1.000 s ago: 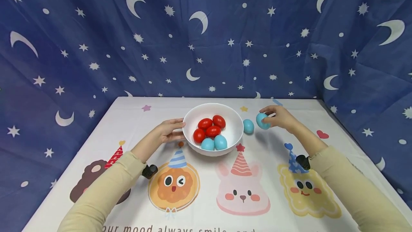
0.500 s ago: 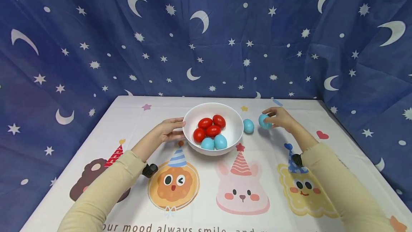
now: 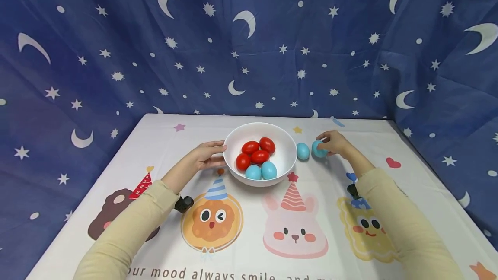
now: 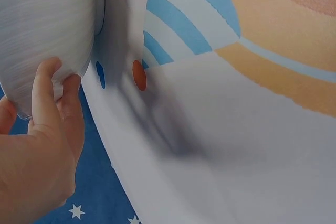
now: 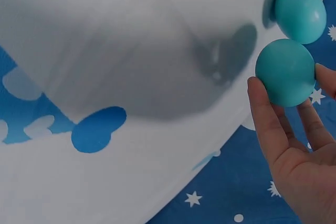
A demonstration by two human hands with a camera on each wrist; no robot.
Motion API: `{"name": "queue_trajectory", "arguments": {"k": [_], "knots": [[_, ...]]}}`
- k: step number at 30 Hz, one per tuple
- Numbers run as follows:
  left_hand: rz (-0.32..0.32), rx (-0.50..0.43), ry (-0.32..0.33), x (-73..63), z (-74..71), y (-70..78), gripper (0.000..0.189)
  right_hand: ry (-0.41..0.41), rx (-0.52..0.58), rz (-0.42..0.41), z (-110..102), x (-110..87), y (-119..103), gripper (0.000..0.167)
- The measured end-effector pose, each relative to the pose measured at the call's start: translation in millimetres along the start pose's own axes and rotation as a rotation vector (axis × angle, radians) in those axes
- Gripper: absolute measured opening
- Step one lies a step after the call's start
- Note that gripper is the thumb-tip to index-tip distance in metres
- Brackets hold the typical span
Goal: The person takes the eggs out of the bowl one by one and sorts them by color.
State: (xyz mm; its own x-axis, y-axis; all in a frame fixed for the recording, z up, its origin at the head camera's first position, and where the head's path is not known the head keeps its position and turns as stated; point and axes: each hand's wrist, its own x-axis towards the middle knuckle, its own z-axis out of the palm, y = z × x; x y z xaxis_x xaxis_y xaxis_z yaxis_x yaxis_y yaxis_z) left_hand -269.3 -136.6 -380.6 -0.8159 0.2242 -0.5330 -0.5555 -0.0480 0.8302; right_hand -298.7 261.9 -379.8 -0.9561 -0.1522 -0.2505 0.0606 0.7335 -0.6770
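Observation:
My left hand (image 3: pixel 208 154) holds the left side of a white bowl (image 3: pixel 286 154), and in the left wrist view its fingertips lie against the bowl's outer wall (image 4: pixel 47 19). Inside the bowl are several red eggs (image 3: pixel 260 157) and two light blue eggs, one of them the right-hand blue egg (image 3: pixel 269 170). To the bowl's right, my right hand (image 3: pixel 335 142) pinches another light blue egg (image 5: pixel 286 72) between thumb and fingertips, low over the table. Just left of it, a loose blue egg (image 3: pixel 303 151) lies by the bowl's right side.
A white tablecloth (image 3: pixel 253 224) with printed cartoon figures covers the table. Behind it and at both sides hangs a dark blue curtain (image 3: pixel 272 77) with moons and stars. Small black cameras show at the wrists, such as the left wrist camera (image 3: pixel 184 204).
My right hand has lowered the blue egg toward the table, beside the loose blue egg. My left hand stays on the bowl, and the eggs in it have not moved.

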Motion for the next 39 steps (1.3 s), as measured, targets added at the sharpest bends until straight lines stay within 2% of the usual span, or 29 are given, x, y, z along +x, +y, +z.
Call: {"name": "queue_trajectory", "arguments": {"k": [8, 15, 21, 26, 35, 39], "knots": [[-0.003, -0.008, 0.018, 1.6, -0.5, -2.9, 0.054, -0.013, 0.025, 0.042, 7.5, 4.4, 2.7, 0.048], [-0.006, -0.008, 0.014, 0.9, 0.0, -2.2, 0.054, -0.056, 0.027, 0.076, 7.1, 3.3, 3.3, 0.048], [0.01, -0.008, -0.006, 1.2, 0.0, 1.1, 0.054, -0.073, 0.044, 0.085, 4.8, 2.7, -0.8, 0.05], [-0.009, -0.009, 0.006, 1.4, -0.5, 0.3, 0.054, -0.075, 0.048, 0.083, 5.9, 3.9, -0.4, 0.049], [-0.003, -0.007, 0.015, -0.4, 0.0, 0.5, 0.053, -0.08, 0.023, 0.082, 5.6, 1.8, -5.5, 0.046], [-0.007, -0.007, 0.01, 0.6, 0.2, 0.6, 0.054, -0.082, 0.011, 0.098, 5.2, 7.9, -1.4, 0.046]]}}
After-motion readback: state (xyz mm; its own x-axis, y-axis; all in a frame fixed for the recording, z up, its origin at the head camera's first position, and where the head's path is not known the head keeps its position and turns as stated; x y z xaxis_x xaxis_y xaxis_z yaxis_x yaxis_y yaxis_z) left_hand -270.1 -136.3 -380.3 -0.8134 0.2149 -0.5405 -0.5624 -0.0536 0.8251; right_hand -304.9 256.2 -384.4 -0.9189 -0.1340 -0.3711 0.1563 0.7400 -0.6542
